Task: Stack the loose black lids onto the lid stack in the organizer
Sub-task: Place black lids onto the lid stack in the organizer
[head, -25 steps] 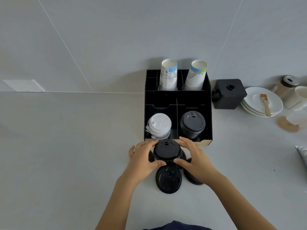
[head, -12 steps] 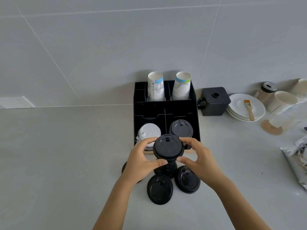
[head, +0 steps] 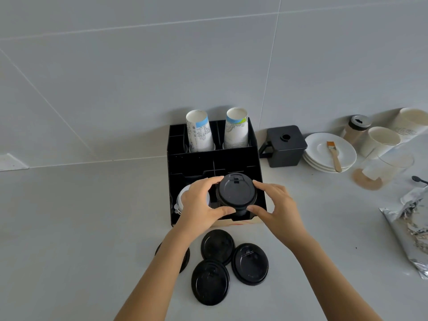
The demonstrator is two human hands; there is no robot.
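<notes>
My left hand [head: 199, 206] and my right hand [head: 276, 205] together grip one black lid [head: 236, 192] by its rim. They hold it level over the front right compartment of the black organizer [head: 256, 163], just above the black lid stack [head: 240, 212], which is mostly hidden beneath it. Three loose black lids lie on the counter in front of the organizer: the back lid [head: 217, 246], the right lid [head: 250, 264] and the front lid [head: 210, 282]. Another loose lid [head: 184, 260] is partly hidden under my left forearm.
A white lid stack [head: 180, 200] sits in the front left compartment, behind my left hand. Two paper cups [head: 200, 133] stand in the organizer's back slots. To the right are a black box [head: 284, 147], white plates [head: 328, 156] with a brush, cups and a foil bag [head: 412, 225].
Both hands lifted the black lid off the counter pile and carried it forward, over the organizer's front right compartment. The lids that were under it now lie uncovered.
</notes>
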